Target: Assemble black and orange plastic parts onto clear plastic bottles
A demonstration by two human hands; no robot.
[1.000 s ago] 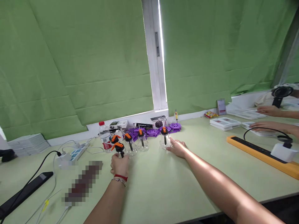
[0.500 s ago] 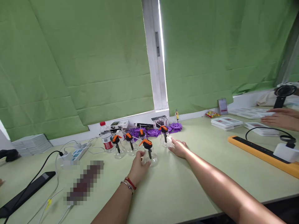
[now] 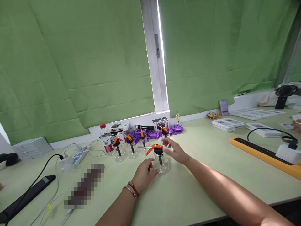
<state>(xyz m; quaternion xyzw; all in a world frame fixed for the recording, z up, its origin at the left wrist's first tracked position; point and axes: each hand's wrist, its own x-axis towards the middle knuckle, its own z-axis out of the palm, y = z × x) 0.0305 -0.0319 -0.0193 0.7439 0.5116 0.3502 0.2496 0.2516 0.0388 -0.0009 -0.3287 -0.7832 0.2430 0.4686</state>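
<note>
Nearest me on the table stands a clear cone-shaped bottle [image 3: 162, 165] with a black and orange lever top and a thin spout pointing left. My left hand [image 3: 145, 174] holds its lower left side between thumb and fingers. My right hand [image 3: 176, 151] is at the bottle's upper right with fingers apart, close to the top; whether it touches is unclear. Behind it is a similar bottle [image 3: 165, 132], partly hidden by my right hand. More of these bottles stand to the left: a left one [image 3: 119, 153], a middle one [image 3: 132, 151] and a right one [image 3: 143, 142].
A red-capped drink bottle [image 3: 107, 141] stands behind the row, near purple plastic parts [image 3: 154, 135]. Cables and a power strip [image 3: 80, 155] lie left. At right are an orange-and-black bar [image 3: 258, 153], white trays [image 3: 228, 123] and a co-worker's hand [image 3: 297, 126].
My left hand has moved right with the near bottle, which has turned so its spout points left. My right hand has left the rear bottle and come towards the near one's top.
</note>
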